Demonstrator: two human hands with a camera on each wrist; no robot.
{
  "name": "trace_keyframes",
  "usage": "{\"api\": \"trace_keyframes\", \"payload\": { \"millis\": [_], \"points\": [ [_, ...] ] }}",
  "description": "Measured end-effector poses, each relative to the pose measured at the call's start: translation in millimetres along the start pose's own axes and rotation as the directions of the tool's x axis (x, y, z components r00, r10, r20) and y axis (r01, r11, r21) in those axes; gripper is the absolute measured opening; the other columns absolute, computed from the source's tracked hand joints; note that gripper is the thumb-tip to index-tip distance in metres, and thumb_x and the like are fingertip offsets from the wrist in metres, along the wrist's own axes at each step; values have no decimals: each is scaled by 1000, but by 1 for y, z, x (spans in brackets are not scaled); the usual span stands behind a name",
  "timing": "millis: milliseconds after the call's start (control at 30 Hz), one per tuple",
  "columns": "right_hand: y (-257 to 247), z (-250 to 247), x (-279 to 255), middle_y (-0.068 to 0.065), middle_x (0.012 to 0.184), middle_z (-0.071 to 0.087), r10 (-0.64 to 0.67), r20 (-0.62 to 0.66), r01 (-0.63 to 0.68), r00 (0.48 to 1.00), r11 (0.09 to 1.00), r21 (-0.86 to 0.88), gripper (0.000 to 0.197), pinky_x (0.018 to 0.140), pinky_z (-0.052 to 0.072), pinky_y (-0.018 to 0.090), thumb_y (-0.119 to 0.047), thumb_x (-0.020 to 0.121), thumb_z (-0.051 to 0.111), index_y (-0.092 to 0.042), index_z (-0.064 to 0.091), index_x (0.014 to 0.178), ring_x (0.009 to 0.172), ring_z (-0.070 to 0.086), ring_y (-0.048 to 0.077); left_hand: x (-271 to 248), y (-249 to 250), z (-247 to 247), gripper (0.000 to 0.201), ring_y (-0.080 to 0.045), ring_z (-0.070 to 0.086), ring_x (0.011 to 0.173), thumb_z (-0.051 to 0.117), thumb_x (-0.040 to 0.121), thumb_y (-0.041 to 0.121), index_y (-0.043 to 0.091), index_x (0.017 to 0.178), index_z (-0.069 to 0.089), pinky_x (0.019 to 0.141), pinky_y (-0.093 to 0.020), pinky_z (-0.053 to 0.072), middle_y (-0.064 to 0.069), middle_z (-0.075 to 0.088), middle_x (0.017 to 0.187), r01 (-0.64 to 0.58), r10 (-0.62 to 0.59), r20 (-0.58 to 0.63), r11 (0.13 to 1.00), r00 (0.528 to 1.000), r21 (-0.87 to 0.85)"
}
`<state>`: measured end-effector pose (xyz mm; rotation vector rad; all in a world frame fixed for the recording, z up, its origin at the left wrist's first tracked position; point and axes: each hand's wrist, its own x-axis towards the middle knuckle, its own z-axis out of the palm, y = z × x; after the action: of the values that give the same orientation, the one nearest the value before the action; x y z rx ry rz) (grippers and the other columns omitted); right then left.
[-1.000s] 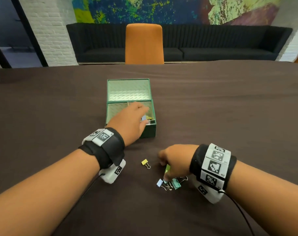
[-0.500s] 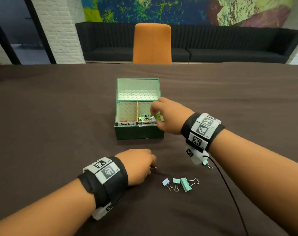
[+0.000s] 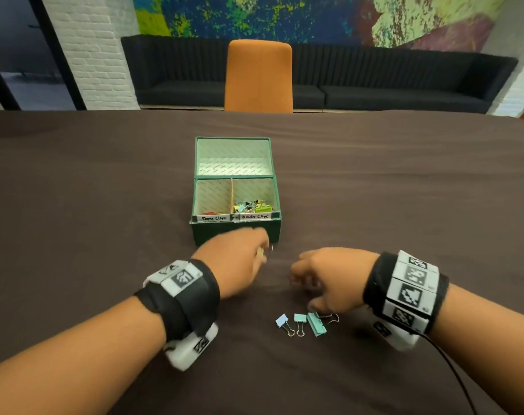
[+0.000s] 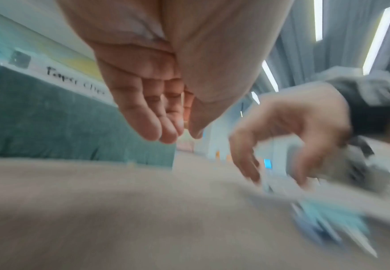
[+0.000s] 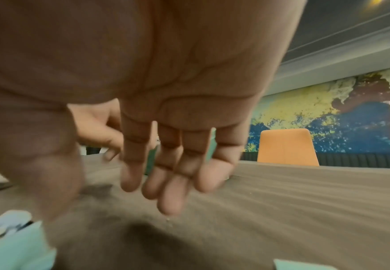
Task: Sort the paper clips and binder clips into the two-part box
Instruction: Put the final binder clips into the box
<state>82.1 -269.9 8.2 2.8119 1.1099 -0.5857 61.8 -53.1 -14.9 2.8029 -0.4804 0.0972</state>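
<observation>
The green two-part box point(image 3: 233, 233) stands open mid-table, labelled "Paper Clips" on the left and "Binder Clips" on the right. A few paper clips point(image 3: 212, 211) lie in the left part and several binder clips point(image 3: 251, 206) in the right. My left hand point(image 3: 263, 253) hovers just in front of the box and pinches a small yellow binder clip point(image 3: 260, 252). My right hand point(image 3: 302, 292) hangs over the table with relaxed fingers point(image 5: 166, 191) and holds nothing. Just below it lie a blue binder clip point(image 3: 281, 320), a small teal one point(image 3: 299, 318) and a larger teal one point(image 3: 316, 324).
The dark brown table point(image 3: 105, 205) spreads wide on all sides. The box's lid point(image 3: 233, 157) lies open behind it. An orange chair point(image 3: 258, 76) and a black sofa point(image 3: 389, 82) stand beyond the far edge. A cable point(image 3: 452, 369) trails from my right wrist.
My left hand took the yellow clip off the table and rose toward the box. My right hand left the green clip in the binder part and came back down over the loose clips.
</observation>
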Motion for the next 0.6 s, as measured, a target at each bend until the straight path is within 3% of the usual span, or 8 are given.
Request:
{"api": "trace_keyframes", "payload": {
  "millis": [67,100,267,367,400,467,533,600],
  "points": [
    [5,7,-9,-16,105,53,-12,-1,12,1000,999,49,47,82,53,33,-46,73,76,-38,57,115,92,57,9,18,0,-15,17,-18,54,80,57,95,29,26,111,58,70,-30,40,11,50,83,40,-58,-180,994,982,-101],
    [6,11,-11,-17,104,54,-18,5,18,1000,996,90,48,82,53,33,-47,71,78,-39,58,114,91,57,6,29,-2,-21,18,-17,53,79,58,95,29,25,113,59,70,-30,39,12,50,82,72,-98,-216,990,971,-122],
    [3,23,-15,-15,102,58,-93,-34,97,995,985,144,33,82,52,32,-43,78,75,-39,66,110,91,58,5,65,-20,-33,41,-26,60,106,57,95,34,22,134,53,88,-37,47,-2,63,111,225,-225,-128,974,966,-19],
    [5,28,-18,-15,101,59,-102,-64,112,993,980,166,25,82,53,33,-39,82,71,-39,70,107,90,58,5,54,-10,-27,55,-23,60,101,58,94,41,25,144,42,81,-33,47,4,64,105,162,-156,-102,986,982,49],
    [6,30,-19,-15,100,59,-100,-79,112,992,981,158,24,81,53,33,-39,82,69,-39,70,106,89,58,4,46,-1,-23,54,-20,61,96,59,92,44,28,143,46,80,-32,48,9,63,98,96,-92,-72,994,993,57],
    [6,31,-21,-15,100,60,-92,-106,107,990,983,149,24,82,53,33,-44,82,67,-38,70,106,89,59,4,26,17,-12,50,-13,60,89,63,86,53,32,131,58,80,-30,50,14,61,90,-48,38,103,994,994,95],
    [5,31,-21,-16,102,60,-79,-100,92,992,986,138,35,82,53,32,-54,78,67,-37,68,109,91,59,5,4,32,-1,55,-10,59,86,67,76,65,33,121,64,78,-29,50,14,60,91,-128,97,310,988,946,81],
    [2,30,-20,-16,103,58,-66,-58,73,996,990,117,46,81,53,32,-61,73,70,-36,66,112,92,59,7,-12,43,8,50,-8,54,80,69,72,68,31,106,64,70,-27,45,15,54,86,-141,114,397,989,911,39]
  ]
}}
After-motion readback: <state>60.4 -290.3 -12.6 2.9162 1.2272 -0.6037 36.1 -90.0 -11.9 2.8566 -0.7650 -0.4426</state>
